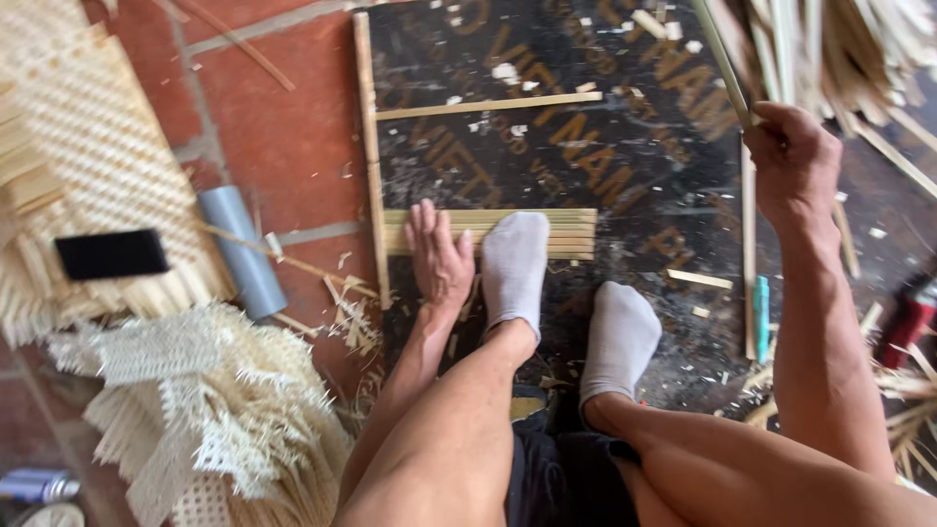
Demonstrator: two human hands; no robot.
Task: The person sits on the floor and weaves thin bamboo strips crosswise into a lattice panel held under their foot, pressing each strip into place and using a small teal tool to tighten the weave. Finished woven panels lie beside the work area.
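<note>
My left hand (438,256) lies flat, fingers together, on the left end of a row of bamboo strips (566,232) laid side by side on a dark printed board (605,166). A foot in a grey sock (514,265) presses the same strips beside that hand; the other socked foot (619,337) rests on the board nearer me. My right hand (793,156) is closed around a long bamboo strip (722,60) that slants up and left from a pile of strips (839,44) at the top right.
A thin wooden frame strip (369,146) edges the board's left side, with a cross strip (488,105). On the red tile floor at left lie woven bamboo mats (107,166), a black block (111,254), a grey tube (241,249) and frayed weave (195,410). A teal tool (761,312) lies at right.
</note>
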